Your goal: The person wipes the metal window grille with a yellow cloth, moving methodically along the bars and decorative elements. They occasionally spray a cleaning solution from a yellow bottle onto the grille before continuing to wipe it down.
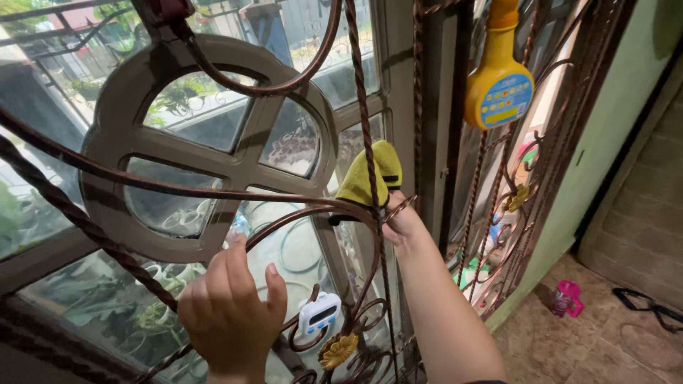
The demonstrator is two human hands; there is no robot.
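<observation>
My right hand (pixel 403 222) reaches through the brown wrought-iron grille (pixel 359 107) and grips a yellow cleaning cloth (pixel 370 176), pressing it against the window glass behind the bars. My left hand (pixel 229 313) is low on the left, its fingers wrapped around a twisted bar of the grille. The window (pixel 206 124) has a round grey frame with a cross in it. A small white digital timer (pixel 319 313) hangs on the grille just right of my left hand.
A yellow spray bottle (pixel 498 78) with a blue label hangs on the grille at the upper right. A green wall (pixel 605 121) stands right of it. On the tiled floor lie a pink cup (pixel 567 298) and a black strap (pixel 651 307). Potted plants show through the glass.
</observation>
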